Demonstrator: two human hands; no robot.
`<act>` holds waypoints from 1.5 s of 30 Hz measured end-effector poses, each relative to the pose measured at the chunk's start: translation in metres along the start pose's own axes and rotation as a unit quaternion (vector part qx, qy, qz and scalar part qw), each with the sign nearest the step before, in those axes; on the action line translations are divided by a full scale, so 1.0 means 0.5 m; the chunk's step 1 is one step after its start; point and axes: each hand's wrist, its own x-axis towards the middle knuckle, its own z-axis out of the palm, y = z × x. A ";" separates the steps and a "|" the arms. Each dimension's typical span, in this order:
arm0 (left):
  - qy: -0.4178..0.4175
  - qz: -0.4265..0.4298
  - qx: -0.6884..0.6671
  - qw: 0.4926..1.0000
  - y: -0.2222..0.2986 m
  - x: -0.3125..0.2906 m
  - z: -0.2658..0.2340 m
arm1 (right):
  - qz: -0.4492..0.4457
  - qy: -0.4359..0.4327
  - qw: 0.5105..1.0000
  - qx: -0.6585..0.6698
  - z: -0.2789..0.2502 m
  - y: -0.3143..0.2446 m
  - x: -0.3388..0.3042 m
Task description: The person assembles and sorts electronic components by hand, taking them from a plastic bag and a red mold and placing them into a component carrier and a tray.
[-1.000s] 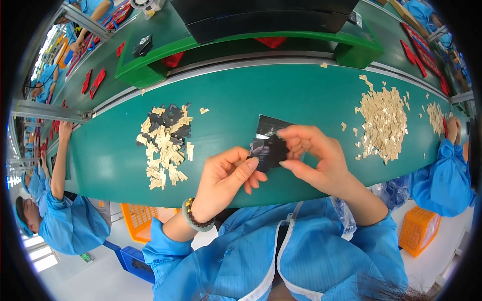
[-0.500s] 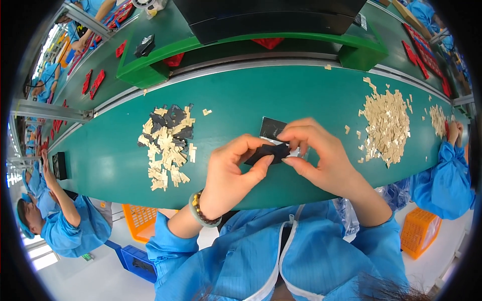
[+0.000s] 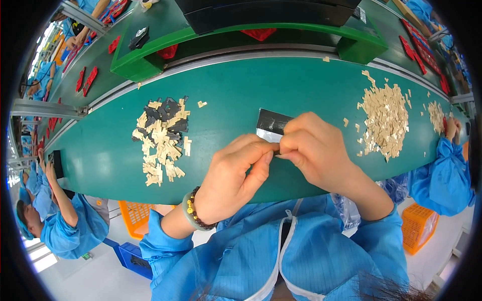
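My left hand [image 3: 233,168] and my right hand [image 3: 316,153] meet at the middle of the green table, both closed in a pinch. Between their fingertips sits a small black piece [image 3: 276,152], nearly all of it hidden by the fingers. Just beyond them lies a flat black and silver sheet [image 3: 273,122], partly covered by my right hand. Left of my hands is a pile of small cream-coloured pieces [image 3: 159,143] mixed with black pieces [image 3: 173,110]. A larger heap of cream-coloured pieces [image 3: 385,120] lies to the right.
A green raised shelf [image 3: 145,59] carrying a large black box [image 3: 271,14] spans the far side. Red parts [image 3: 89,81] lie on the surface beyond the table. Co-workers [image 3: 60,220] sit at both sides. Orange baskets [image 3: 417,228] and a blue bin [image 3: 133,258] stand below.
My fingertips have drawn together around the black piece, hiding most of it. More of the black and silver sheet now shows beyond my hands. The view has shifted slightly.
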 end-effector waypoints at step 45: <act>0.100 0.030 0.027 0.994 -0.020 0.000 0.024 | -0.122 0.014 0.986 -0.109 -0.013 0.021 0.011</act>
